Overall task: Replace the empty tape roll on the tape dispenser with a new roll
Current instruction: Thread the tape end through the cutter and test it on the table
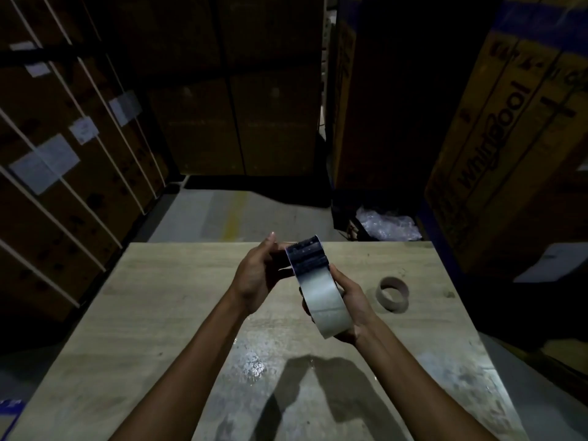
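Note:
Above the middle of the table I hold a dark tape dispenser [307, 256] with a full roll of shiny tape [321, 302] seated in it, seen edge-on. My left hand [257, 275] grips the dispenser's left side near its dark front end. My right hand [350, 300] cups the roll from the right and below. An empty brown cardboard core [393, 294] lies alone on the table, a short way to the right of my right hand.
The pale wooden table [178, 313] fills the lower view, with a shiny wet-looking patch near its middle. Tall strapped cardboard boxes [63, 160] stand left, behind and right. Crumpled plastic wrap [388, 224] lies on the floor beyond the table.

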